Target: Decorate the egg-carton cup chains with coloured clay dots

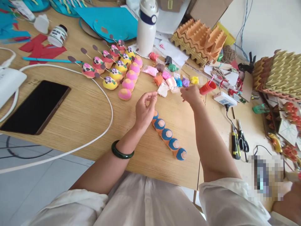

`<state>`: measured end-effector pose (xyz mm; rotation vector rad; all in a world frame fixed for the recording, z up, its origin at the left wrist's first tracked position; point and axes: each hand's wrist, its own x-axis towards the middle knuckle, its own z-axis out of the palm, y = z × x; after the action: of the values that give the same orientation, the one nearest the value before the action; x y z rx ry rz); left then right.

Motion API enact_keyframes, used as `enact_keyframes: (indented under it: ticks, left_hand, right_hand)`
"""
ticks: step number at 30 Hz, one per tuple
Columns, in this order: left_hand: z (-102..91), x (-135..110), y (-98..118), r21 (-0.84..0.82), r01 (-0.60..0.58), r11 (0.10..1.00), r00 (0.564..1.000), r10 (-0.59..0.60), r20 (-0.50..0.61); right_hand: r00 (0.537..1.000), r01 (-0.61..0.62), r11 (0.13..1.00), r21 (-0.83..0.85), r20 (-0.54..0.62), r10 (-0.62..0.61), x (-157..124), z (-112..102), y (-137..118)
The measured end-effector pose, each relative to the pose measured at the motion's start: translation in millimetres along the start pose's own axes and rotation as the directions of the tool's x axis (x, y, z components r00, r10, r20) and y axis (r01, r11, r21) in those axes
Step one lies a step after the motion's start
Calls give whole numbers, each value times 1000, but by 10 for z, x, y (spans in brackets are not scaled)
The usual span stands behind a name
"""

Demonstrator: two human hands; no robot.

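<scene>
My left hand (145, 110), with a dark green bangle (122, 150) on its wrist, is over the table with thumb and fingertips closed together; whatever they pinch, if anything, is too small to see. Just below it runs an egg-carton strip (167, 134), its cups painted blue and topped with pale pink discs. My right hand (191, 95) has its fingers curled beside the small bags of coloured clay; their contents, if any, are hidden. Between my hands lies a bag of white clay (162, 89). Close by are purple clay (185, 82) and yellow clay (194, 80).
Decorated carton strips (109, 83) stand left of the clay, near a white bottle (146, 31). A phone (35, 106) and white cable (112, 110) lie left. Right are a red cup (208, 87), scissors (243, 139), stacked egg trays (279, 72) and another person's arm (285, 204).
</scene>
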<state>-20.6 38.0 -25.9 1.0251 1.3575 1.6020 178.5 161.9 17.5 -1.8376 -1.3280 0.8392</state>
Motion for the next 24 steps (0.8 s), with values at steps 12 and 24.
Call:
enact_keyframes:
  ticks: [12,24]
  left_hand:
    - [220,-157,-287,53,-91,994,994,87,70]
    - [656,-23,-391,4,-201,980,932,190,308]
  right_hand:
    - [912,-333,674,659,406,53,-1503,-296,625]
    - [972,-170,580,797,232,-34,-1658,-251,810]
